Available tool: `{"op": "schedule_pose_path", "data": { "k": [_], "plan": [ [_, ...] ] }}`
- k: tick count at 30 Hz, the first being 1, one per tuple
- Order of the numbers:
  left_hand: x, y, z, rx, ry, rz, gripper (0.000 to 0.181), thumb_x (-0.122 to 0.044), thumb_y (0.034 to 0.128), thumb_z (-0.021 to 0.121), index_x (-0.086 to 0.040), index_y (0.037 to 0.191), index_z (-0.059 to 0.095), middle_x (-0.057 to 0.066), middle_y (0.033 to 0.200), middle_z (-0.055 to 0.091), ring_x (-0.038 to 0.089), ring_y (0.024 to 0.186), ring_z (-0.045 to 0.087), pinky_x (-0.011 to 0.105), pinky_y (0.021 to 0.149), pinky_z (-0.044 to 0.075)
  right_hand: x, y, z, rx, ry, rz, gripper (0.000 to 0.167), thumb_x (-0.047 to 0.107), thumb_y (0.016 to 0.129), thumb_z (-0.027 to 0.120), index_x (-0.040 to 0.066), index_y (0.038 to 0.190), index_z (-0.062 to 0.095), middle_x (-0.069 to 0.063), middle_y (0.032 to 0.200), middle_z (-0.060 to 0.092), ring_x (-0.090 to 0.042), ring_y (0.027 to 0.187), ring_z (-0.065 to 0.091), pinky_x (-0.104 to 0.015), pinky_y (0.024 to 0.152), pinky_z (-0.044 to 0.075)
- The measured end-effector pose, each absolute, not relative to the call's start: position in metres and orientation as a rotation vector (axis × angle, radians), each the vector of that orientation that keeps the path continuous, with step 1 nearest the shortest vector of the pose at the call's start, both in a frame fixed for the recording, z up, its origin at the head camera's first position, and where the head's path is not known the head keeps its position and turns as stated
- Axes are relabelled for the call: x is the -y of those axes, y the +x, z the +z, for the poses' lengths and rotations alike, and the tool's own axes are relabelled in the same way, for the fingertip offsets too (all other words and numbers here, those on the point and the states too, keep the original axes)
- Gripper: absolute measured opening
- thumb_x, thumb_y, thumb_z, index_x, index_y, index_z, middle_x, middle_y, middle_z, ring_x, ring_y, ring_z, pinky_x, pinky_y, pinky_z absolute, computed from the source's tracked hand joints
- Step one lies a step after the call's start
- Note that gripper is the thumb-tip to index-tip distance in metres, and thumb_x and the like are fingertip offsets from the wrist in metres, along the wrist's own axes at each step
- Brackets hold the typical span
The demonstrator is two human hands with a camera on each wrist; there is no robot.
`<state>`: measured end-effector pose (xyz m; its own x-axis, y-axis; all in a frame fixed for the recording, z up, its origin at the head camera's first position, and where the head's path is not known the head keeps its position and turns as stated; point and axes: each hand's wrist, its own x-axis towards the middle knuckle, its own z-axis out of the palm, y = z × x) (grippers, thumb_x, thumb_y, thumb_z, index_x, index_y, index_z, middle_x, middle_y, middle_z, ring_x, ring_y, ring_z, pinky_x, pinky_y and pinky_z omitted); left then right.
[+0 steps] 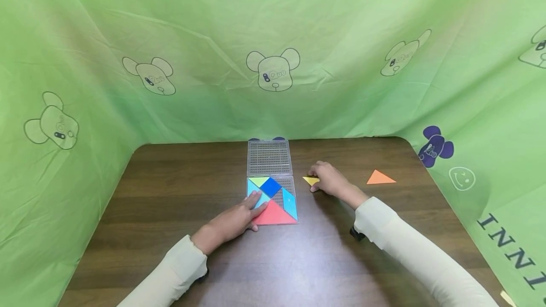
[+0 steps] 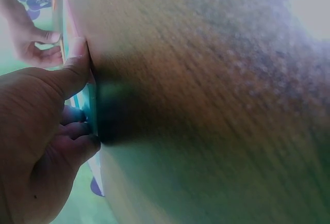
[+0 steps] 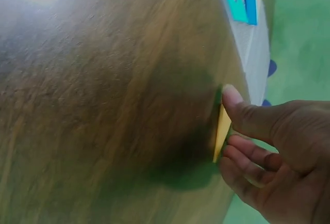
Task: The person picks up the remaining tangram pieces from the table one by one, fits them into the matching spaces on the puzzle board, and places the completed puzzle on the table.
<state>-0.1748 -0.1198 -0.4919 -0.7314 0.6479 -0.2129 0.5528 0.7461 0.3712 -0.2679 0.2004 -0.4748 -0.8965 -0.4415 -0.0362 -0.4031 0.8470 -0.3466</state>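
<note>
A clear hinged tangram case [image 1: 289,183] lies unfolded on the table. Its near half holds a red triangle [image 1: 275,214], a light blue triangle [image 1: 252,194], a blue square [image 1: 270,187], a light green triangle [image 1: 258,181] and a blue parallelogram [image 1: 289,203]. My left hand [image 1: 232,219] grips the case at its near-left corner, some fingers lying over the pieces; the left wrist view shows thumb and fingers at its edge. Right of the case, my right hand [image 1: 330,180] pinches a small yellow triangle [image 3: 222,131] between thumb and fingers, close to the tabletop.
An orange triangle [image 1: 379,177] lies apart on the right of the wooden table [image 1: 179,174]. The far half of the case, a dotted panel [image 1: 268,158], reaches the table's back edge. Green cloth [image 1: 204,103] with printed mouse heads hangs around the back and sides.
</note>
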Motion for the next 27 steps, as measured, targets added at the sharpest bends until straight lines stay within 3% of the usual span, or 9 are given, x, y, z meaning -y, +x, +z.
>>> {"op": "schedule_pose_path", "data": {
  "k": [10,21,27],
  "plan": [
    [0.120,-0.175,-0.492,-2.604,0.917,0.436,0.069,-0.037,0.1013,0.062,-0.020,0.161,0.032,0.012,0.173,0.013,0.033,0.160,0.017,0.042,0.110,0.050,-0.201,-0.266,-0.477,-2.923,-0.574,-0.470,0.029,0.006,0.072,0.092,0.002,0.093,0.071,-0.009,0.095,0.068,-0.029,0.096,0.065,-0.043,0.083,0.058],
    [0.119,-0.176,-0.491,-2.595,0.907,0.447,0.068,-0.036,0.1018,0.062,-0.019,0.161,0.032,0.013,0.173,0.013,0.034,0.160,0.015,0.044,0.112,0.048,-0.208,-0.273,-0.475,-2.890,-0.564,-0.638,0.026,-0.003,0.071,0.086,0.006,0.075,0.062,-0.002,0.069,0.060,-0.017,0.068,0.054,-0.031,0.064,0.047],
    [0.119,-0.175,-0.489,-2.596,0.900,0.443,0.069,-0.036,0.1017,0.062,-0.019,0.161,0.032,0.013,0.173,0.012,0.034,0.160,0.015,0.045,0.112,0.047,-0.213,-0.275,-0.470,-2.815,-0.479,-0.757,0.020,-0.001,0.079,0.084,0.004,0.084,0.065,-0.006,0.076,0.069,-0.017,0.073,0.064,-0.033,0.070,0.055]
  ]
}}
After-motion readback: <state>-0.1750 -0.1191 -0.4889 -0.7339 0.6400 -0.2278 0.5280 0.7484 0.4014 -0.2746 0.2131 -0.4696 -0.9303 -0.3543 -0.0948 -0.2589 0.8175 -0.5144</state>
